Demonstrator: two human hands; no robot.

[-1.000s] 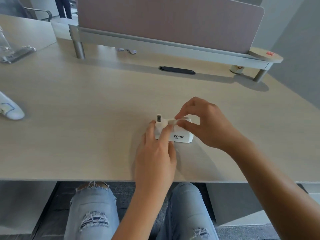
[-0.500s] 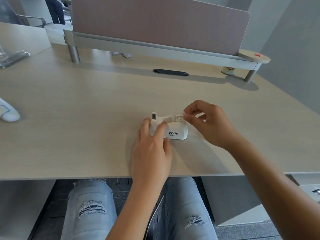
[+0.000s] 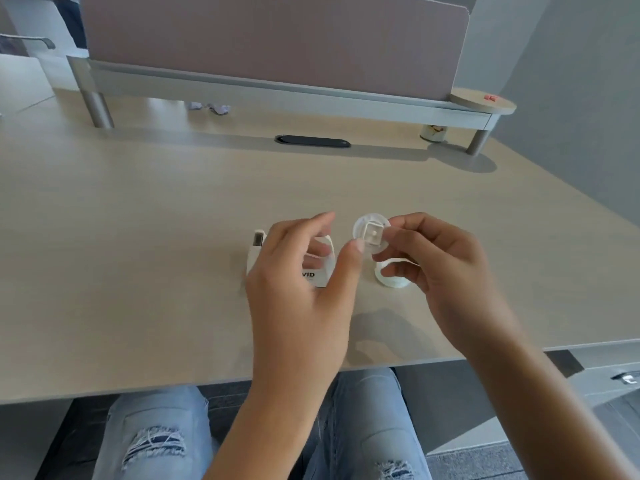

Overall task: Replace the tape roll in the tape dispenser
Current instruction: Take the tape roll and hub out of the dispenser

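While my right hand [image 3: 440, 268] pinches one white hub [image 3: 369, 237] and one tape ring [image 3: 393, 273], left hand [image 3: 298, 282] fingers hang loose over one dispenser [image 3: 258, 251] on desk [image 3: 138, 237].

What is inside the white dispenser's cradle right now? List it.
Little shows: the left hand covers most of the dispenser. A thin white ring arches over the cradle. The right hand holds the round hub outside it.

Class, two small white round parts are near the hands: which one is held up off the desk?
The round hub, pinched in the right hand; the tape ring rests on the desk.
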